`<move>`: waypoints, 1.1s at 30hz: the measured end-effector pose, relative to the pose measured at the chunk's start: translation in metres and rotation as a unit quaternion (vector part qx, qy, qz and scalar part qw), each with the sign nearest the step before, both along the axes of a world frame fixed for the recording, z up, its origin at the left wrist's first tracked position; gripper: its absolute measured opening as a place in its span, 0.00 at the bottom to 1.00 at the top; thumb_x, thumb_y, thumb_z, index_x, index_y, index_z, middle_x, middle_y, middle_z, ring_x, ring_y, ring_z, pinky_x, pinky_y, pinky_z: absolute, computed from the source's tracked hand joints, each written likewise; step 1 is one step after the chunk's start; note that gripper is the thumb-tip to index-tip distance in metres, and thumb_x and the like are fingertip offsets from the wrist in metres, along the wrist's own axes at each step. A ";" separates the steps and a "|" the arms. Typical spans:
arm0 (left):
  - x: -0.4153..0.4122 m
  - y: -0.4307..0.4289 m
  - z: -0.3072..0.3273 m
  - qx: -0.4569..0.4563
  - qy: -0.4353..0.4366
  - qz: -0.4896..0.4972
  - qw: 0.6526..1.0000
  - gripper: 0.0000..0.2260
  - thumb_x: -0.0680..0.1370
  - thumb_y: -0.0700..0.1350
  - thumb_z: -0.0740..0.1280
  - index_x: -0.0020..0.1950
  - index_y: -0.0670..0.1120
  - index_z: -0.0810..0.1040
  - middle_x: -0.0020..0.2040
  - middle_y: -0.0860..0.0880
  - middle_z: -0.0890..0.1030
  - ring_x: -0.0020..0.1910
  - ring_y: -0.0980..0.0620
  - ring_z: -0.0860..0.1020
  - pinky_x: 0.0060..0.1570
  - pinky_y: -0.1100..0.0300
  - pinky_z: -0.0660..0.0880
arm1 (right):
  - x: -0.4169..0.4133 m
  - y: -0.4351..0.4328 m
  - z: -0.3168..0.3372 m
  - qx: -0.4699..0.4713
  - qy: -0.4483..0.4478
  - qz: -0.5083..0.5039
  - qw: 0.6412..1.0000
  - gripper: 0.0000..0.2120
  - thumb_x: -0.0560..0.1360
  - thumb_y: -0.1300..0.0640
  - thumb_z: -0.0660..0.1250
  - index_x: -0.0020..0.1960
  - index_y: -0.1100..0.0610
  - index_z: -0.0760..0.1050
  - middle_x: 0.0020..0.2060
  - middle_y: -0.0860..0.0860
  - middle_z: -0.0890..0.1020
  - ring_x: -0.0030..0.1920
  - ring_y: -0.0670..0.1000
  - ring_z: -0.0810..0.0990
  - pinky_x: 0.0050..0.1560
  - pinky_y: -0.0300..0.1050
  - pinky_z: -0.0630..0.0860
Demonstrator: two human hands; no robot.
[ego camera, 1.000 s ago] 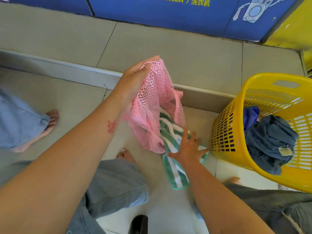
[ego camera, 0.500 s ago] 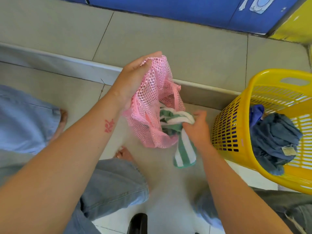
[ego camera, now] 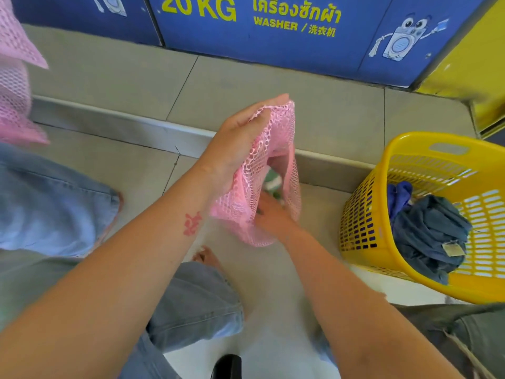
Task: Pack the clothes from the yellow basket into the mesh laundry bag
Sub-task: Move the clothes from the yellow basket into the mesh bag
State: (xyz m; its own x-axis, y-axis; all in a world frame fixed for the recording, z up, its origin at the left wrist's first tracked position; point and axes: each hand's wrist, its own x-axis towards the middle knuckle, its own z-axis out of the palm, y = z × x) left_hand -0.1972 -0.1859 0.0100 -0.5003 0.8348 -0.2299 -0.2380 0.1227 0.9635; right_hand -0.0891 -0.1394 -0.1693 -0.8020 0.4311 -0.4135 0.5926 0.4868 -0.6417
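My left hand (ego camera: pixel 235 149) grips the top edge of the pink mesh laundry bag (ego camera: pixel 247 198) and holds it up above the floor. My right hand (ego camera: pixel 270 214) is pushed into the bag's mouth, fingers closed on a green and white striped cloth (ego camera: pixel 272 181) that lies almost wholly inside; only a small part shows through the opening. The yellow basket (ego camera: pixel 363 214) stands on the floor to the right, tilted toward me. It holds a dark grey-blue garment (ego camera: pixel 429 233) and a blue one (ego camera: pixel 399 192).
Blue washer panels (ego camera: pixel 273 50) run along the back above a tiled step (ego camera: pixel 123 129). Another person's jeans leg (ego camera: pixel 46 203) and a second pink mesh bag (ego camera: pixel 13 91) are at the left. My own legs and a bare foot (ego camera: pixel 207 255) are below.
The striped cloth hung out below the bag; my right hand has pushed it up inside. The view has tilted up, showing more of the washers.
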 end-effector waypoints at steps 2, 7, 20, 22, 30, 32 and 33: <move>-0.005 -0.002 0.006 0.024 -0.001 0.011 1.000 0.14 0.84 0.44 0.59 0.66 0.52 0.80 0.66 0.53 0.81 0.66 0.54 0.78 0.69 0.54 0.72 | 0.015 0.006 -0.018 0.078 -0.156 0.076 0.982 0.27 0.78 0.38 0.50 0.76 0.36 0.48 0.79 0.47 0.49 0.79 0.54 0.43 0.71 0.72 0.42; -0.022 -0.004 0.010 0.064 -0.006 0.080 0.995 0.14 0.84 0.42 0.59 0.65 0.51 0.80 0.66 0.51 0.81 0.67 0.53 0.78 0.72 0.51 0.69 | 0.041 0.023 -0.003 0.223 -0.222 0.089 0.945 0.26 0.76 0.30 0.50 0.73 0.30 0.54 0.79 0.47 0.44 0.78 0.57 0.36 0.66 0.77 0.32; 0.012 -0.010 0.009 -0.011 0.037 0.041 0.998 0.14 0.84 0.45 0.59 0.59 0.58 0.83 0.65 0.55 0.81 0.66 0.55 0.78 0.72 0.51 0.69 | 0.069 0.041 0.104 0.354 -0.084 -0.023 0.931 0.27 0.77 0.36 0.54 0.75 0.37 0.56 0.79 0.50 0.51 0.79 0.56 0.42 0.74 0.66 0.41; 0.020 -0.008 0.010 -0.018 0.048 0.028 0.998 0.15 0.84 0.45 0.59 0.58 0.60 0.83 0.66 0.54 0.80 0.67 0.54 0.77 0.72 0.50 0.69 | 0.079 0.044 0.122 0.372 -0.040 -0.064 0.925 0.28 0.78 0.36 0.53 0.76 0.40 0.56 0.79 0.51 0.52 0.79 0.56 0.45 0.75 0.63 0.43; 0.051 0.013 0.014 -0.011 0.057 0.011 0.998 0.15 0.85 0.43 0.58 0.66 0.53 0.79 0.67 0.53 0.79 0.68 0.55 0.76 0.72 0.52 0.69 | 0.150 0.096 0.145 0.357 -0.017 -0.292 0.887 0.29 0.79 0.40 0.57 0.77 0.49 0.58 0.79 0.52 0.55 0.79 0.56 0.50 0.76 0.60 0.49; 0.055 0.019 0.013 -0.017 0.056 0.011 0.998 0.15 0.85 0.43 0.58 0.67 0.53 0.79 0.67 0.53 0.79 0.67 0.55 0.76 0.72 0.52 0.69 | 0.168 0.112 0.133 0.318 -0.055 -0.323 0.890 0.31 0.79 0.42 0.59 0.77 0.51 0.55 0.79 0.54 0.55 0.78 0.58 0.52 0.75 0.61 0.51; 0.057 0.021 0.013 -0.022 0.054 0.009 0.998 0.15 0.85 0.44 0.58 0.67 0.53 0.79 0.67 0.54 0.79 0.67 0.55 0.76 0.72 0.52 0.69 | 0.177 0.119 0.124 0.298 -0.079 -0.328 0.893 0.33 0.78 0.42 0.60 0.78 0.53 0.54 0.78 0.55 0.55 0.78 0.59 0.52 0.75 0.61 0.52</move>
